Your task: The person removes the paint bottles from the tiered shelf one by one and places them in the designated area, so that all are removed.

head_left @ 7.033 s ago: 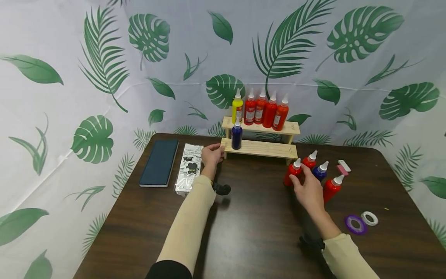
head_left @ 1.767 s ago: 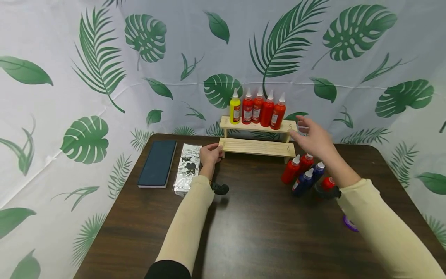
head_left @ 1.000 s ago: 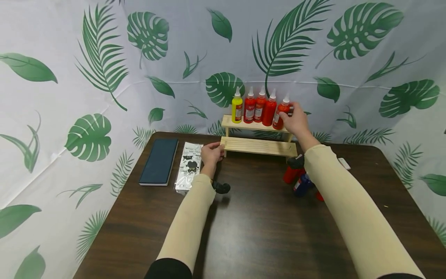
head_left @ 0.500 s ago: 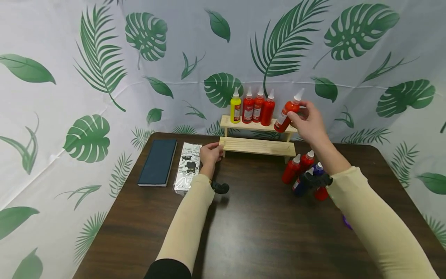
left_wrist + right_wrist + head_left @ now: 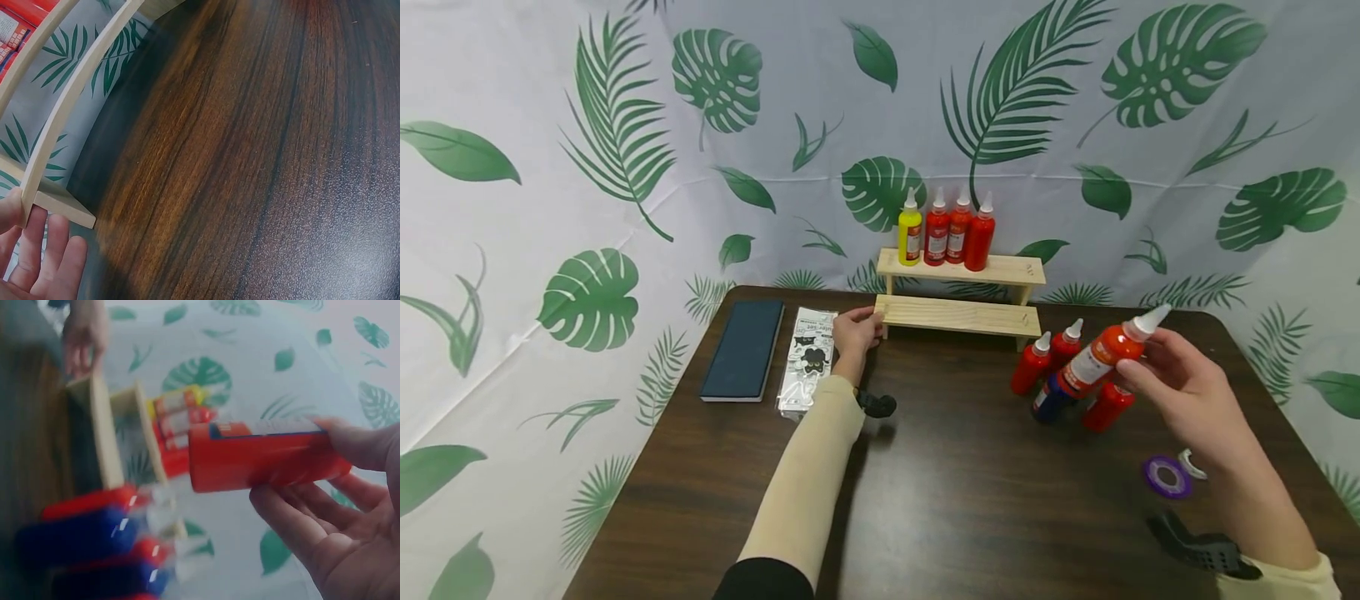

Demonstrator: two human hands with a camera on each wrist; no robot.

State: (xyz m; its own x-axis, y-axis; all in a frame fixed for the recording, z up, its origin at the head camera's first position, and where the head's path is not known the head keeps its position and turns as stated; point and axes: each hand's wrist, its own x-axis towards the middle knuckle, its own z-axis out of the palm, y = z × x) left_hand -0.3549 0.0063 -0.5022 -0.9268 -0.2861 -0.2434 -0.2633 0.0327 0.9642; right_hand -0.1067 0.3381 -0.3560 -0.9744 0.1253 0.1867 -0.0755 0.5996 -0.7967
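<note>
My right hand [image 5: 1195, 400] grips a red squeeze bottle [image 5: 1086, 367] near its shoulder. This bottle has a white pointed nozzle and is held tilted in the air, overlapping the bottles on the table at the right. In the right wrist view, thumb and fingers wrap the red bottle [image 5: 250, 459]. My left hand [image 5: 854, 332] pinches the left end of the lower step of a two-step wooden rack [image 5: 955, 314]; the thumb is on top, fingers below. On the upper step stand a yellow bottle [image 5: 909, 237] and three red bottles [image 5: 978, 242]; the lower step is bare.
Red bottles [image 5: 1030, 368] and blue bottles [image 5: 1048, 403] stand grouped right of the rack. A purple tape roll [image 5: 1152, 483] and a white roll [image 5: 1186, 461] lie nearer. At left are a dark notebook [image 5: 742, 350] and a printed packet [image 5: 805, 362].
The blue bottle has left the lower step and joined the table group. My right hand took the rightmost red bottle off the upper step and carried it right and nearer. The left hand stayed.
</note>
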